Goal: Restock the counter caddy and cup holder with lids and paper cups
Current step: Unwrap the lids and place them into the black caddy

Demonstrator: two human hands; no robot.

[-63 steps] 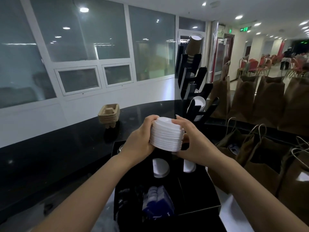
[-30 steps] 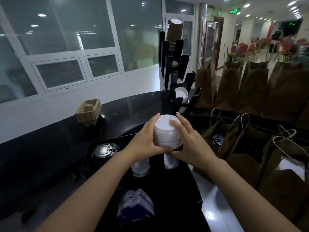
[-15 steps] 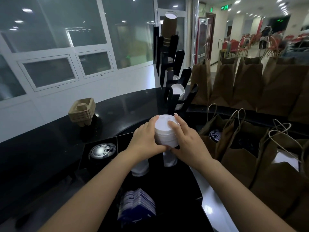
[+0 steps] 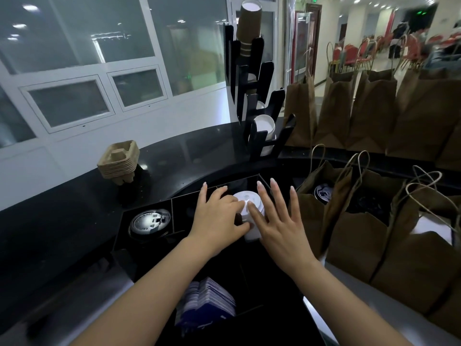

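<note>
A stack of white lids (image 4: 245, 199) sits low in a middle compartment of the black counter caddy (image 4: 147, 205). My left hand (image 4: 216, 217) rests on the stack's left side, fingers over the top lid and thumb against its side. My right hand (image 4: 277, 217) lies flat against the stack's right side with its fingers spread. Behind stands the black cup holder tower (image 4: 257, 78), with brown paper cups (image 4: 249, 23) in the top slot and white cups (image 4: 265, 126) lower down.
Black lids (image 4: 149, 222) fill the caddy's left compartment and blue packets (image 4: 207, 305) lie in a near one. Pulp cup carriers (image 4: 119, 162) are stacked on the black counter at left. Several brown paper bags (image 4: 361, 228) crowd the right side.
The lid stack has gone down from chest height into the caddy compartment. My right hand's fingers have spread off it. The camera has tilted down and closer.
</note>
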